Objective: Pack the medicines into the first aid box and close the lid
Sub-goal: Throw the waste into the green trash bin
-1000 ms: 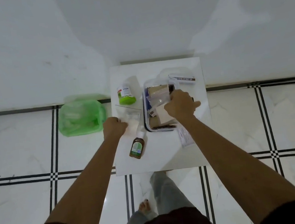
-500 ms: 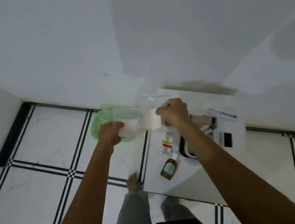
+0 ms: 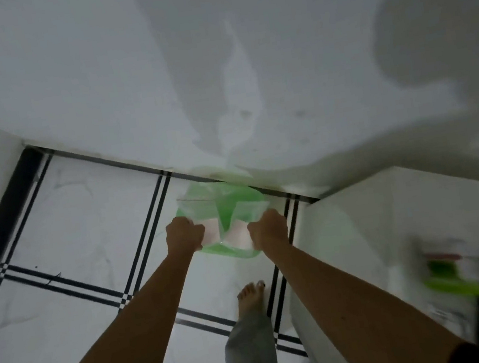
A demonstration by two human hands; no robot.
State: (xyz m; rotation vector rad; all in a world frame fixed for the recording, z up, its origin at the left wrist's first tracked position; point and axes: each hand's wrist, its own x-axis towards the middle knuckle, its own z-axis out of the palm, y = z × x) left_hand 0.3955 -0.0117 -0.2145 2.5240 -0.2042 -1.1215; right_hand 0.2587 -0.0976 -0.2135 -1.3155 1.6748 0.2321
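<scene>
Both hands carried clear pouches [image 3: 213,231] over green lid [image 3: 232,204]; no legible writing.

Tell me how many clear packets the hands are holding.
2: one clear packet in the left hand, another clear packet in the right hand, both above the green bin; blur may hide more.

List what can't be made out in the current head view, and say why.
- Pouch contents: left hand and right hand cover the clear pouches' lower parts.
- Green-and-white item on the white table: motion-blurred.
- First aid box: not identifiable; a dark blur sits at the right edge.
</scene>
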